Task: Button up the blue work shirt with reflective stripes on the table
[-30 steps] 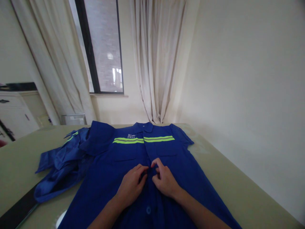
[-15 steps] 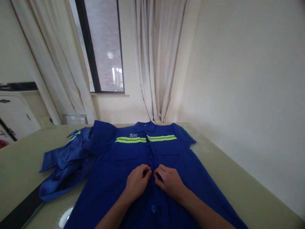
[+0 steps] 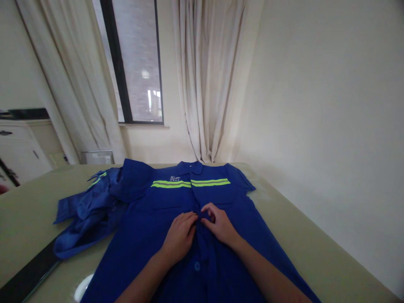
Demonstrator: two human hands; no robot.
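A blue short-sleeved work shirt [image 3: 233, 235] lies spread face up, collar at the far end, with yellow-green reflective bands across the chest. My left hand [image 3: 179, 235] is closed on its front placket near the middle, thumb tucked under the fingers. Just right of it, my right hand [image 3: 218, 223] has its thumb and index finger curled at the placket edge, gripping the cloth. The fingertips of both hands are close together, and the button between them is hidden. Nearer to me, a single button [image 3: 197, 266] shows on the front.
A second blue garment [image 3: 91, 223] lies crumpled at the left, partly over a long black object [image 3: 30, 269]. A white round thing [image 3: 82, 289] shows beside the shirt's left edge. The greenish table [image 3: 315, 248] meets a wall on the right. Curtains and a window stand behind.
Both hands have moved slightly up the placket toward the collar. The right thumb and index finger have shifted closer to the left fingertips. The view has shifted a little.
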